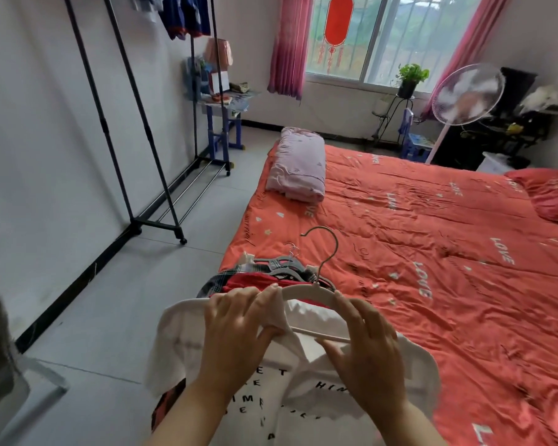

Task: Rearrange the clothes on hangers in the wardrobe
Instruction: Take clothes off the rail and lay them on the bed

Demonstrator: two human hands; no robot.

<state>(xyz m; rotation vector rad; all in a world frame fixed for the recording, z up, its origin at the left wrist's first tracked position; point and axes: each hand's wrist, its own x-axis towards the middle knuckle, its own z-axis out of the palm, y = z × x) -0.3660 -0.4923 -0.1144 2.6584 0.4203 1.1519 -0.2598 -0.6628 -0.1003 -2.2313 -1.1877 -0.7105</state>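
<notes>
A white T-shirt [303, 400] with black lettering hangs in front of me on a white hanger [306, 290] with a metal hook. My left hand [239, 329] pinches the shirt's collar against the hanger's left arm. My right hand [364, 346] grips the hanger's right arm and lower bar. Behind the shirt, a pile of clothes [255, 280] on grey hangers lies at the near corner of the bed. The black clothes rack [136, 107] stands along the left wall, with a blue garment [184, 14] hanging at its top.
The bed with an orange-red cover [432, 252] fills the right side, with a folded pink quilt [298, 165] and a red pillow [551, 191] on it. Grey floor [116, 300] lies between bed and rack. A small blue table [223, 104], a standing fan [464, 94] and a potted plant [411, 78] stand at the far wall.
</notes>
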